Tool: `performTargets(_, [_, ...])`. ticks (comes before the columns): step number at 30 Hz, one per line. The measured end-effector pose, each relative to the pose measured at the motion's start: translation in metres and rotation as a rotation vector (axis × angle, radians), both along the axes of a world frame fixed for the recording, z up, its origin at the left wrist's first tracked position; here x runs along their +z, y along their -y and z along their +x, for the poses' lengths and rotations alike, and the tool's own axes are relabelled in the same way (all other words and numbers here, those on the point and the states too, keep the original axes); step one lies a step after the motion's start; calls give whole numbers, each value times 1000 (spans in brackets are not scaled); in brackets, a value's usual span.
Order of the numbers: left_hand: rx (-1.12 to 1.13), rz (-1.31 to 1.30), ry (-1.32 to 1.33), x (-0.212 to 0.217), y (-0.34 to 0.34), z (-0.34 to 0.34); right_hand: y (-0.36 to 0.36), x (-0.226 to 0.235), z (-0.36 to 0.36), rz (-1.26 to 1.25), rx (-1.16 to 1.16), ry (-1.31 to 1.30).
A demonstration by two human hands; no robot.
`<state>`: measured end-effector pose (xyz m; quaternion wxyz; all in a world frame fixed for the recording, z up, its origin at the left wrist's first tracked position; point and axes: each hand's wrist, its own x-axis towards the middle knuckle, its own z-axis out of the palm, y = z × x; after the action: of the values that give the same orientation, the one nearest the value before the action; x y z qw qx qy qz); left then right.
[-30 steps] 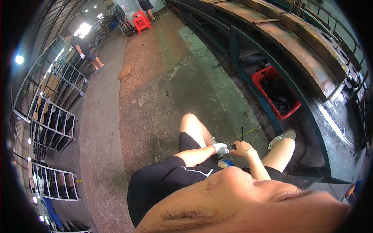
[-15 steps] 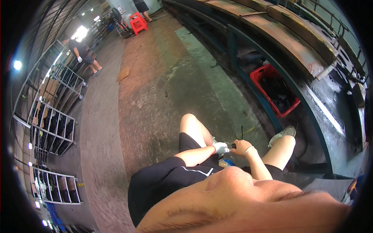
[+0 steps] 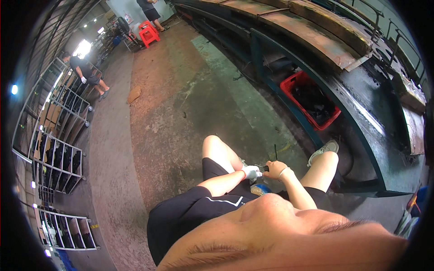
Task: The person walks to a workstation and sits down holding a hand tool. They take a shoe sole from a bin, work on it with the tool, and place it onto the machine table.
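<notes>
My left hand (image 3: pixel 252 172), in a white glove, is closed in front of my lap. Whatever it grips is too small to make out. Right beside it, my bare right hand (image 3: pixel 275 170) is wrapped round a dark-handled tool (image 3: pixel 266 168), whose end points toward the glove. A thin dark rod (image 3: pixel 276 151) stands up just beyond my right fingers; whether it belongs to the tool I cannot tell. Below the hands, between my legs, a round blue and yellowish thing (image 3: pixel 259 189) is partly hidden.
To my right runs a long dark-framed bench (image 3: pixel 361 113) with a red crate (image 3: pixel 312 101) of black pieces beneath it. Wheeled racks (image 3: pixel 58 158) line the left. A person (image 3: pixel 83 74) stands by them; another (image 3: pixel 150 11) is near a red stool (image 3: pixel 148 34).
The whole view has shifted slightly, so the bench and crate appear a bit further left. Both hands remain close together, their grips looking much the same.
</notes>
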<state>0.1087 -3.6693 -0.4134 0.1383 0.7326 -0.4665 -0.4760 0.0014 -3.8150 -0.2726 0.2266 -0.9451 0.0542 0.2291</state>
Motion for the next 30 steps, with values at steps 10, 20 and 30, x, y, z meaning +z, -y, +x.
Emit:
performTargets(10, [33,18,-53,0,-1,1,-2,6,1,-6,-1,2])
performTargets(20, [46,52,-23,9,3,-2,0,12,2,-8,7,-55])
performTargets(30, [67,66,20,19,0,-4,-2,15,1,-4,6,-45])
